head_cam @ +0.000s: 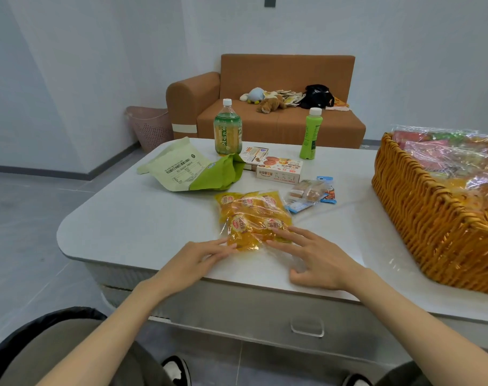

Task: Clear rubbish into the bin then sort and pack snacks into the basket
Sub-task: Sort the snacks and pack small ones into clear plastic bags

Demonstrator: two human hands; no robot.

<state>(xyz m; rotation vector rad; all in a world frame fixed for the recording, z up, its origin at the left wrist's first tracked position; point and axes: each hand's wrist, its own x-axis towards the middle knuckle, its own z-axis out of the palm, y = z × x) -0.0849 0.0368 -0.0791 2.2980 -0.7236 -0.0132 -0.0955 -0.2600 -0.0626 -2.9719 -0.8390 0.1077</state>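
Wicker basket is set at the right end of the desk and is part-filled with wrapped snacks.

Not yet packed:
- yellow cake packet
- green pouch
- biscuit box
- clear-wrapped biscuit pack
- tea bottle
- green bottle

Packing is judged partly done.

Left hand and right hand are laid flat, fingers straight and spread. The fingertips touch the packet's near end; nothing is gripped.

The packet lies near the desk's front edge. Bare desk is seen between packet and basket, so the rightward path is judged open, with the basket wall to be cleared.

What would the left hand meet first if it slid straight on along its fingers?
The yellow snack bag: the left hand points right and away, fingertips at the bag's near edge, seemingly touching it.
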